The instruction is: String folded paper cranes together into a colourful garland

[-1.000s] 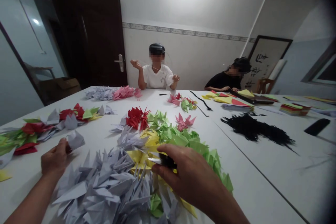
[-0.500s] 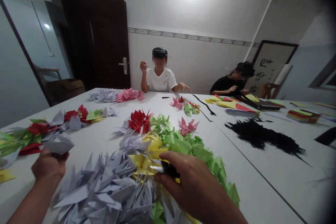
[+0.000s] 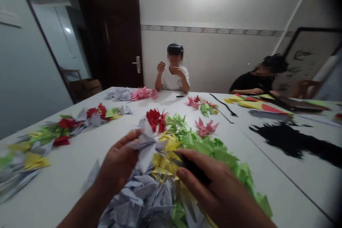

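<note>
Left hand (image 3: 117, 165): pinched on white folded paper (image 3: 148, 144)
Right hand (image 3: 213, 181): curled around dark tool (image 3: 196, 170)
White pile (image 3: 130, 203): below, between both hands
Green pieces (image 3: 223, 155): beyond right hand

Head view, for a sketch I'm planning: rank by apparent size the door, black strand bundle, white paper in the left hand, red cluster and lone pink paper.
1. Door
2. Black strand bundle
3. White paper
4. Red cluster and lone pink paper: too alike to rank
</note>
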`<state>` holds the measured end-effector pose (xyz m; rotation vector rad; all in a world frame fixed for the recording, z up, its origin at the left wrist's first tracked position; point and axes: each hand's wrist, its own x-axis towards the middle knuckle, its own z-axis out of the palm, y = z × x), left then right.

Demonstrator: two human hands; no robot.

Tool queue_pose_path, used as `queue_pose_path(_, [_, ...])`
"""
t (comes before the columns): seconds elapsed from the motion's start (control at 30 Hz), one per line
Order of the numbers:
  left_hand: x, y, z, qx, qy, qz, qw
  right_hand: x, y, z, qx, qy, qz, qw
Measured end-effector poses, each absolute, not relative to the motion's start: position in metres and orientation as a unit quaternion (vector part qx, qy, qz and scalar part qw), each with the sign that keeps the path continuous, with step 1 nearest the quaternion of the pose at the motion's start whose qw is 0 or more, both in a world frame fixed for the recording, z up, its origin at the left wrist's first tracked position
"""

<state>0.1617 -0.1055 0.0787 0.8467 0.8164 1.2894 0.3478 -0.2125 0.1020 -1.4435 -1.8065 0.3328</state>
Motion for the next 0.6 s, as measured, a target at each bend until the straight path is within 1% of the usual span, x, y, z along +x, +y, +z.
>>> queue_pose_path(0.1, [0.164, -0.115, 0.071, 0.389, 0.341, 0.563, 0.644, 0.350, -0.214, 0.102, -0.531, -0.731, 0.123, 0.411])
queue_pose_path(0.17, [0.162, -0.118, 0.067, 0.435, 0.335, 0.580, 0.602, 0.351, -0.214, 0.100, -0.510, -0.747, 0.126, 0.407])
queue_pose_path(0.27, [0.161, -0.125, 0.064, 0.508, 0.326, 0.573, 0.555, 0.349, -0.212, 0.094, -0.498, -0.768, 0.138, 0.379])
queue_pose_path(0.43, [0.162, -0.141, 0.056, 0.613, 0.291, 0.578, 0.454, 0.338, -0.201, 0.087, -0.519, -0.769, 0.173, 0.331])
queue_pose_path(0.6, [0.159, -0.149, 0.049, 0.680, 0.267, 0.566, 0.383, 0.334, -0.196, 0.089, -0.513, -0.753, 0.245, 0.331])
